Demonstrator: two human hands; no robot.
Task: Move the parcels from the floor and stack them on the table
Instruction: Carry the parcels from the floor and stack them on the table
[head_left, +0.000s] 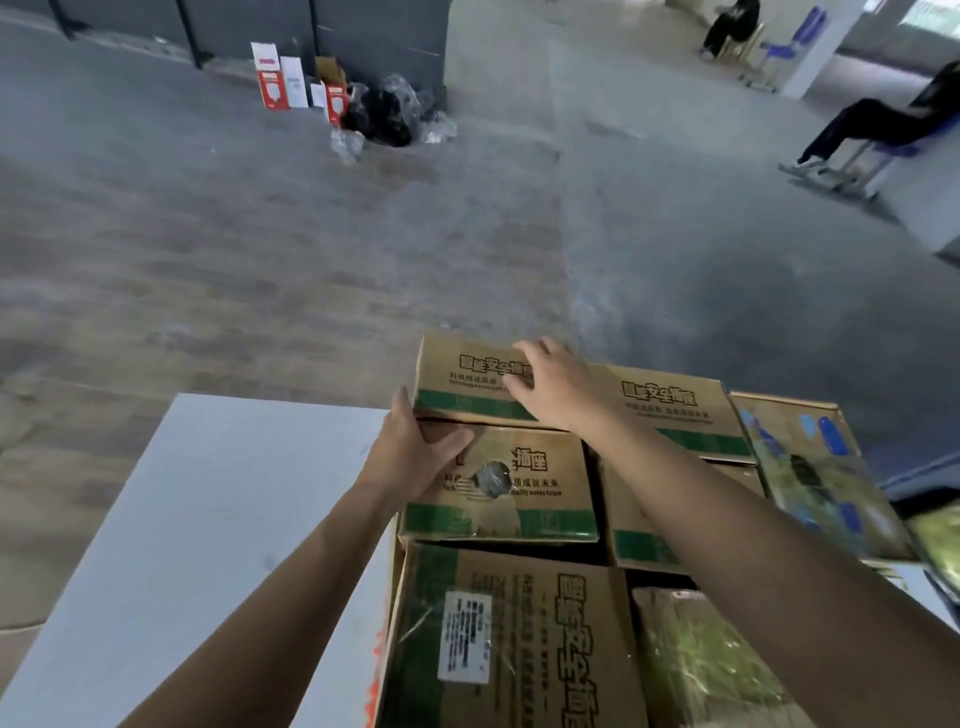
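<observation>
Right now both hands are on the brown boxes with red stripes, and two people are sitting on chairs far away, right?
Not quite. The head view shows the stripes on the brown boxes are green, not red. The rest holds: the left hand and the right hand both touch the boxes, and two people sit on chairs far away.

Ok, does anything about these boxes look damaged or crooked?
Yes. The carton under the left hand has a torn spot patched with tape on its printed face, and it sits slightly askew.
</observation>
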